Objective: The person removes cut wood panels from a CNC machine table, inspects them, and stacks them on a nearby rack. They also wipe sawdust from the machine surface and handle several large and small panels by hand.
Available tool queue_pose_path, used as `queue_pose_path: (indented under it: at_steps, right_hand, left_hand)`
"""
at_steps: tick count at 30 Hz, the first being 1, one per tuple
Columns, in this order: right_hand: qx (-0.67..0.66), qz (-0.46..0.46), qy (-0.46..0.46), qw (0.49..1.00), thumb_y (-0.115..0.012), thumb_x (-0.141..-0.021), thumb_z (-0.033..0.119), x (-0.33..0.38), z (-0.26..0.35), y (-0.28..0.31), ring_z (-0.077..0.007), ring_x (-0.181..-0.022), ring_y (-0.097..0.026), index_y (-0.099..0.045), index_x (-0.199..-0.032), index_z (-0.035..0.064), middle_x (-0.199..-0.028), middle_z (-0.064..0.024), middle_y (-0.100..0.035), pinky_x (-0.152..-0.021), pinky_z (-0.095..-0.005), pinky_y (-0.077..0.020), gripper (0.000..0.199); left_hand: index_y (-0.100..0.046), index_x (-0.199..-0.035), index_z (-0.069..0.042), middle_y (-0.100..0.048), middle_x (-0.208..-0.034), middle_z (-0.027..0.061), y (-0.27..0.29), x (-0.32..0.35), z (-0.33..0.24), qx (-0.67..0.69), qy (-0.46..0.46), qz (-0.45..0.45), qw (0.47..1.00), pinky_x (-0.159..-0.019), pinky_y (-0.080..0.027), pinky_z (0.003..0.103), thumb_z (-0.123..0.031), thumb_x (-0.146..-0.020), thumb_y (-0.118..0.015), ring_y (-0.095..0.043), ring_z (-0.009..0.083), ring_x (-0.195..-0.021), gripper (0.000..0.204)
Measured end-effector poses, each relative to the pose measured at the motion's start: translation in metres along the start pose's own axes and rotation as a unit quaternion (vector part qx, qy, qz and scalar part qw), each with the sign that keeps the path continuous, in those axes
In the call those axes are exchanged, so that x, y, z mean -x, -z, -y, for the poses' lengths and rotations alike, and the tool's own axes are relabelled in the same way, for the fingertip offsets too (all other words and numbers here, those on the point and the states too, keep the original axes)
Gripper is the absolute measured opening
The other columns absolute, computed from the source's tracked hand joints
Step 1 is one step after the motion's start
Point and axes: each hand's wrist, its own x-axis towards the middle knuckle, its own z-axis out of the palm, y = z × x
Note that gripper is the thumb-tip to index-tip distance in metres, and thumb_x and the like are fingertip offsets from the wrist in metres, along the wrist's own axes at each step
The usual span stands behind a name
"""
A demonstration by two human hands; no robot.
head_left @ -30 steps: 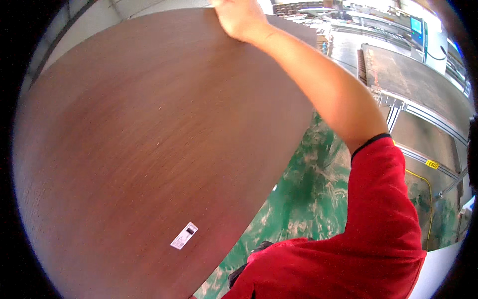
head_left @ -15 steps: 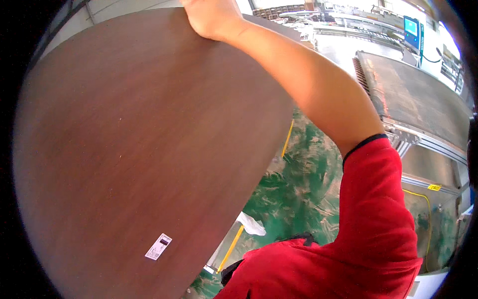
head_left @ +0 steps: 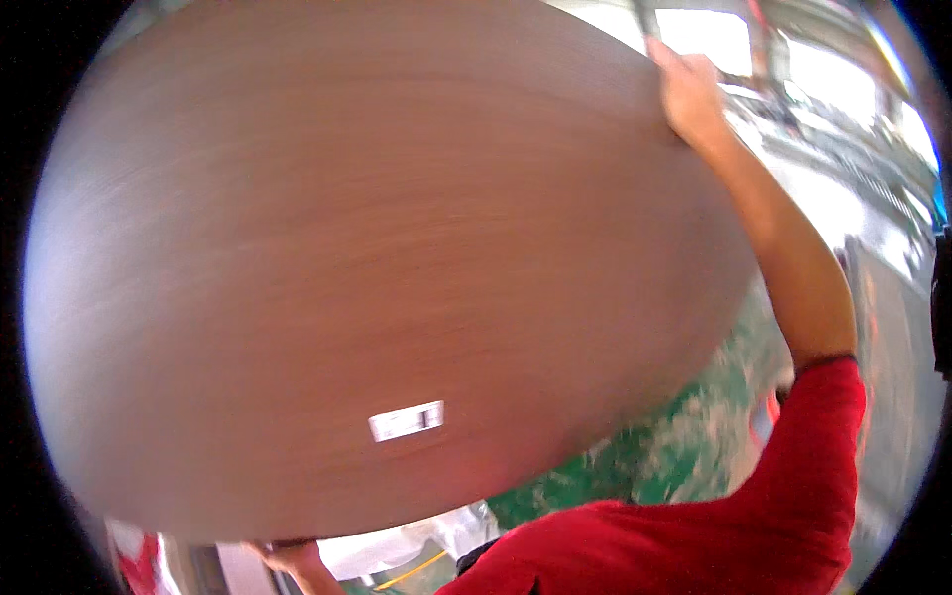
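A large brown board (head_left: 397, 248) with a grainy face fills most of the view, tilted up in front of me. It carries a small white label (head_left: 407, 421) low on its face. My right hand (head_left: 692, 94) is closed round the board's upper right edge, arm raised and stretched out. At the board's lower edge my left hand (head_left: 290, 555) is closed on it from below, only partly in view. Some fingers of both hands are hidden by the board or blurred.
Green, dusty floor (head_left: 674, 446) shows below the board's right side. A grey-topped machine table (head_left: 897, 347) stands at the right. White sheeting (head_left: 397, 550) lies under the board's lower edge. A blurred red patch (head_left: 137, 560) shows at the lower left.
The board has turned, its lower edge now nearly level across the view. My right hand has shifted rightward with its edge. My left hand has come into view at the bottom.
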Motion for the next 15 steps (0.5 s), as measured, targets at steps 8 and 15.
queue_pose_path:
  at_steps: [8,15]
  right_hand:
    - [0.086,0.047,-0.059,0.993,-0.053,-0.099,0.042,-0.029,0.044,0.17,-0.0347,-0.11,-0.056,-0.063,-0.119,-0.0058,-0.117,-0.0225,-0.063,-0.1,-0.0424,-0.0394,0.053]
    - [-0.006,0.1,-0.023,0.995,-0.047,-0.101,0.03,-0.028,0.29,0.276,-0.0369,-0.104,-0.058,-0.061,-0.12,-0.0115,-0.12,-0.0257,-0.062,-0.098,-0.0407,-0.0428,0.047]
  left_hand:
    - [-0.046,-0.144,-0.008,-0.053,-0.141,0.0105,0.051,0.025,-0.208,0.058,0.128,0.019,0.99,-0.102,-0.043,0.045,-0.072,-0.085,-0.053,-0.053,0.0303,-0.123,0.087]
    - [-0.042,-0.148,-0.007,-0.044,-0.151,0.0122,0.113,-0.009,-0.54,0.026,0.154,-0.056,0.986,-0.115,-0.026,0.048,-0.075,-0.087,-0.045,-0.038,0.0313,-0.139,0.091]
